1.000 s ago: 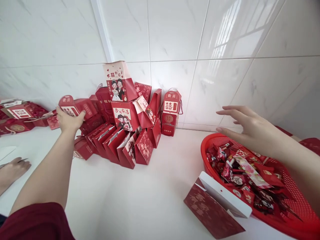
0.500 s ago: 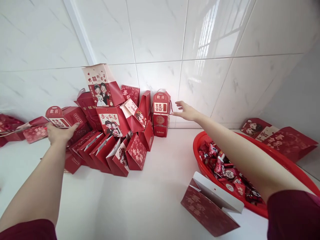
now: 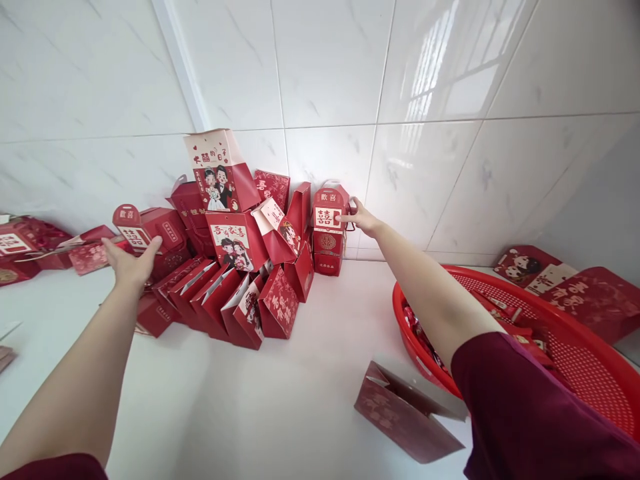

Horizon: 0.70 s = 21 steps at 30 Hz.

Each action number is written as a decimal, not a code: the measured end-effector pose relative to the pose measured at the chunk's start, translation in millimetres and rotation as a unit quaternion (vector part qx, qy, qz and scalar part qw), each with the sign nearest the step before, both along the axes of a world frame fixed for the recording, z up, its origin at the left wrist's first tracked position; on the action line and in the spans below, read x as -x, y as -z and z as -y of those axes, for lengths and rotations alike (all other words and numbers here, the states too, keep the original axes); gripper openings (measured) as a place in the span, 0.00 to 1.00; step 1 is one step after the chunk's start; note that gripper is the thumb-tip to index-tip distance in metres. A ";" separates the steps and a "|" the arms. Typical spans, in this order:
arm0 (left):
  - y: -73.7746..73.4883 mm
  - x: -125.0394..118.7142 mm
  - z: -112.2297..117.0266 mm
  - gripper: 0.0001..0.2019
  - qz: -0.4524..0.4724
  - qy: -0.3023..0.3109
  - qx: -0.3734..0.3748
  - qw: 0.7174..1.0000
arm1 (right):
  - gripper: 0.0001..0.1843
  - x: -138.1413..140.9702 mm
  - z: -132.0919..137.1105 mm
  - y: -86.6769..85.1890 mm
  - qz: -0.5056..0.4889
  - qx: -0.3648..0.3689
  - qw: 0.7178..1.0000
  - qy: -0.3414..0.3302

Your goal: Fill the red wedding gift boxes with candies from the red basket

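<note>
With the wall as twelve o'clock, the person's right hand [image 3: 364, 219] is at twelve, thumb and fingers pinching the right side of a small red cardboard box with a cream panel [image 3: 325, 205], which sits atop another red box [image 3: 328, 263] by the white marbled tiles [image 3: 425, 193]. The left hand [image 3: 131, 265] spreads wide at ten, just before a red cardboard box with a rounded tab [image 3: 159, 223]; I can't tell whether they touch. Red-and-cream boxes [image 3: 237, 240] heap at eleven, a red plastic basket [image 3: 597, 373] at two.
</note>
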State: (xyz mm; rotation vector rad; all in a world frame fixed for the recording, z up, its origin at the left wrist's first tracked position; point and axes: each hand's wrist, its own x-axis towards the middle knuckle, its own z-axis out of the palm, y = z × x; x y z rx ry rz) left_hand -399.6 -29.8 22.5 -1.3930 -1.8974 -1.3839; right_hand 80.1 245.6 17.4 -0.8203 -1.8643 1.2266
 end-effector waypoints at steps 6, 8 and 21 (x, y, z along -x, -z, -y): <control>-47.5 -72.5 13.7 0.35 -0.128 -0.067 -0.149 0.978 | 0.71 -10.1 22.7 -12.1 -0.025 -0.085 0.995 0.050; -62.1 -118.7 21.3 0.34 -0.160 0.001 -0.137 0.978 | 0.72 -20.2 49.2 -19.6 -0.029 -0.169 0.985 0.034; 31.5 -302.1 134.9 0.55 0.079 0.398 0.174 0.897 | 0.63 -81.2 282.1 -13.2 0.105 -0.233 0.929 -0.266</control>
